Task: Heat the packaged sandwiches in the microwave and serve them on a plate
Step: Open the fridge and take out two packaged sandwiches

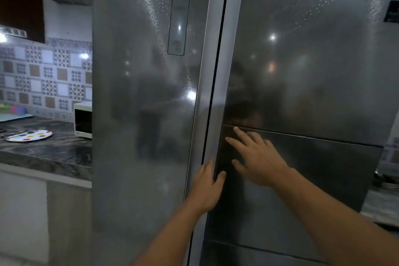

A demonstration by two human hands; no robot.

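Standing at the closed refrigerator, left hand hooked on the right door's edge, right hand flat against its panel, fingers spread. No sandwiches in view, presumably inside; microwave and plate waiting on the desk. Best pulled steadily from the edge, palm merely bracing.

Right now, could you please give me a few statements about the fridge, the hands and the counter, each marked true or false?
1. The left hand curls its fingers round the inner edge of the grey steel fridge's right door. True.
2. The right hand grips a packaged sandwich. False: it lies flat on the door, fingers spread, holding nothing.
3. The white microwave stands on the dark marble counter. True.
4. The round white plate with coloured dots sits inside the microwave. False: it lies on the counter.
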